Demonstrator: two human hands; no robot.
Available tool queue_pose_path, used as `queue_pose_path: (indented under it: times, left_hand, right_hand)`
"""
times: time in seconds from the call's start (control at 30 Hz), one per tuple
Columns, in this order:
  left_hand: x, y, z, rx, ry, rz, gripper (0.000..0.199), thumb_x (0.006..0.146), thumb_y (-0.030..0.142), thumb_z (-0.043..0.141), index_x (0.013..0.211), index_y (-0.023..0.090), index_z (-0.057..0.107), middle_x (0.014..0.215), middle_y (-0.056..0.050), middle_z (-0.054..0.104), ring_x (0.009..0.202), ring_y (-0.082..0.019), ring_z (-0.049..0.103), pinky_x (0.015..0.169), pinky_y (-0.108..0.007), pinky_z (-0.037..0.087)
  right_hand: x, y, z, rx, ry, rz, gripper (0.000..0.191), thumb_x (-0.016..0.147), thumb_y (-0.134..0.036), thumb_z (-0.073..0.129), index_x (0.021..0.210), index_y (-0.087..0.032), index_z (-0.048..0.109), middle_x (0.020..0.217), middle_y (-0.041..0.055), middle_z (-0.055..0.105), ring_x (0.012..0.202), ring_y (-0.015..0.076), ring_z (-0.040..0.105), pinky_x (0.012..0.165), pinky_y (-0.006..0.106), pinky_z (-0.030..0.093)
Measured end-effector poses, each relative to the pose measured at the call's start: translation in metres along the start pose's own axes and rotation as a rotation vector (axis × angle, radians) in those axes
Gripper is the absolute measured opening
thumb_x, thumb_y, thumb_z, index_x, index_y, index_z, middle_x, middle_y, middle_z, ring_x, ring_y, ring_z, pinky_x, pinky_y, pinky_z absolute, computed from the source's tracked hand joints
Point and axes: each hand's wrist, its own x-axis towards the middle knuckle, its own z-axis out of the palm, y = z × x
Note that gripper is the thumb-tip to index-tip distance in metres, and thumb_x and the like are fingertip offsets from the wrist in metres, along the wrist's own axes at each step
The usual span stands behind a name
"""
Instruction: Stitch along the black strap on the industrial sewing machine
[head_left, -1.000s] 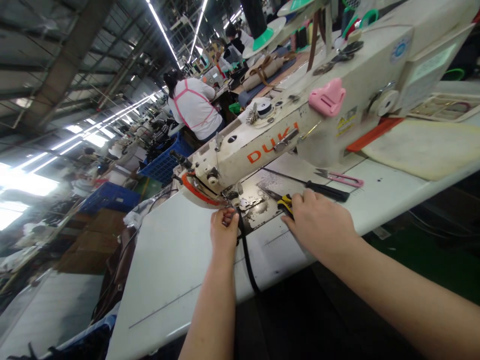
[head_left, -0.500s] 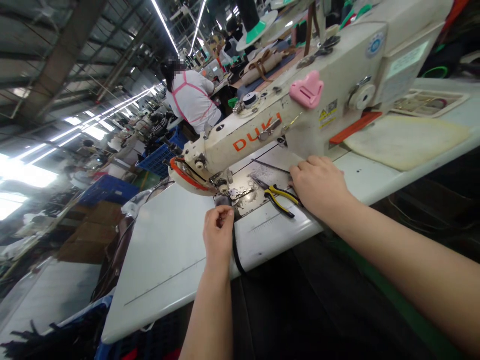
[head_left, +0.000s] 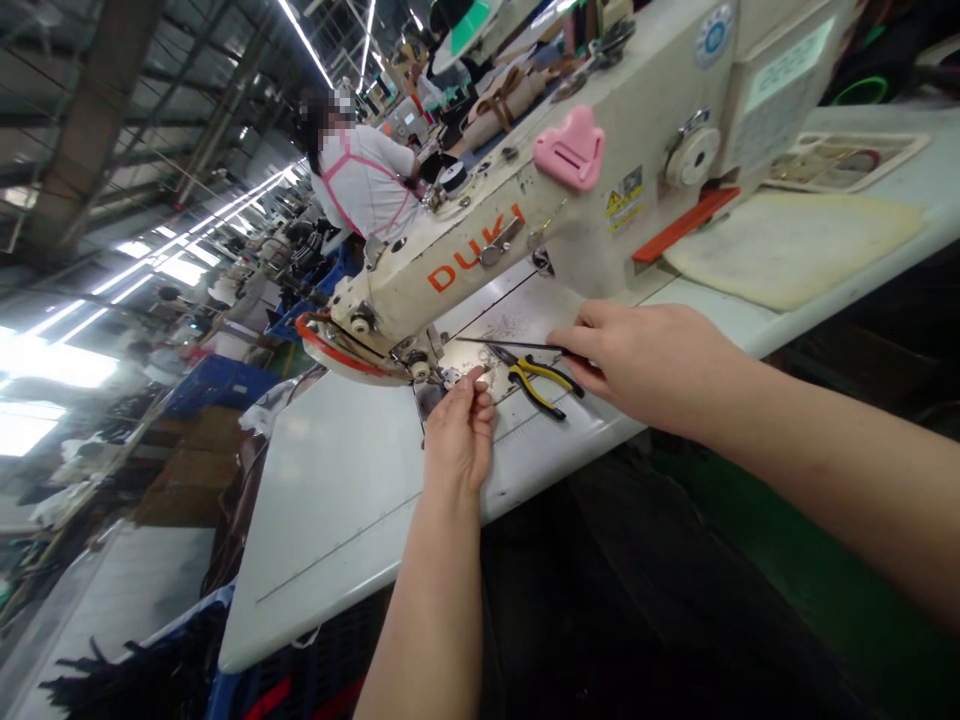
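Note:
My right hand (head_left: 615, 350) grips a thin dark metal tool (head_left: 517, 344), whose tip points left toward the needle area of the white sewing machine (head_left: 480, 220). Close beside the presser foot, my left hand (head_left: 463, 425) has its fingers pinched together; whatever they hold is too small to name. Pliers with yellow and black handles (head_left: 541, 385) lie on the metal plate between my hands, their jaws toward the needle area.
The white table (head_left: 330, 480) extends left. On the right lie a pale yellowish pad (head_left: 795, 245) and a tray of small items (head_left: 847, 165). A pink holder (head_left: 570, 148) sits on the machine arm. A person (head_left: 367, 180) is beyond it.
My right hand has lifted the thin tool and swung its tip left. My left hand has moved to the presser foot; the black strip that hung beside it no longer shows. The view has shifted.

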Motion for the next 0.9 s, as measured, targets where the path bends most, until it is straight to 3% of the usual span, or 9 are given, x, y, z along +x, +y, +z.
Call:
queue_pose_path:
  times: [0.13, 0.3, 0.63, 0.8, 0.9]
  left_hand:
    - [0.006, -0.004, 0.007, -0.124, -0.036, -0.078, 0.024, 0.107, 0.011, 0.054, 0.094, 0.005, 0.073, 0.077, -0.002, 0.056, 0.056, -0.002, 0.044, 0.045, -0.008, 0.034]
    - [0.010, -0.008, 0.006, -0.201, -0.011, -0.068, 0.037, 0.113, 0.013, 0.040, 0.090, 0.007, 0.069, 0.073, 0.002, 0.049, 0.051, -0.001, 0.038, 0.044, -0.006, 0.032]
    - [0.017, -0.009, 0.000, -0.169, -0.048, -0.033, 0.039, 0.114, 0.016, 0.036, 0.092, 0.009, 0.067, 0.076, 0.002, 0.047, 0.052, -0.001, 0.037, 0.044, -0.006, 0.032]
    - [0.020, -0.008, 0.001, -0.189, -0.035, -0.034, 0.039, 0.115, 0.015, 0.033, 0.092, 0.009, 0.065, 0.075, 0.002, 0.047, 0.052, -0.001, 0.038, 0.044, -0.006, 0.031]
    - [0.021, -0.008, 0.002, -0.175, -0.032, -0.025, 0.037, 0.114, 0.014, 0.034, 0.090, 0.010, 0.062, 0.075, 0.003, 0.045, 0.051, -0.001, 0.037, 0.043, -0.006, 0.029]
  right_hand:
    - [-0.004, 0.000, -0.005, 0.042, -0.022, -0.131, 0.026, 0.104, -0.030, 0.058, 0.121, -0.024, 0.077, 0.103, 0.0092, 0.075, 0.074, 0.0187, 0.061, 0.063, 0.032, 0.024]
    - [-0.010, -0.009, 0.004, 0.065, 0.043, -0.175, 0.022, 0.103, -0.020, 0.059, 0.116, -0.023, 0.076, 0.099, 0.0085, 0.075, 0.078, 0.0209, 0.064, 0.063, 0.034, 0.022]
    - [-0.008, -0.013, 0.006, 0.148, 0.001, -0.169, 0.024, 0.104, -0.015, 0.057, 0.118, -0.019, 0.075, 0.102, 0.0114, 0.076, 0.089, 0.0246, 0.067, 0.063, 0.035, 0.021]
    - [-0.008, -0.011, 0.014, 0.136, 0.023, -0.190, 0.027, 0.106, -0.014, 0.053, 0.121, -0.019, 0.074, 0.105, 0.0115, 0.076, 0.093, 0.0260, 0.068, 0.065, 0.035, 0.027]
    - [-0.006, -0.007, 0.014, 0.175, 0.044, -0.203, 0.022, 0.106, -0.022, 0.059, 0.120, -0.018, 0.075, 0.104, 0.0110, 0.076, 0.095, 0.0274, 0.068, 0.069, 0.036, 0.033]
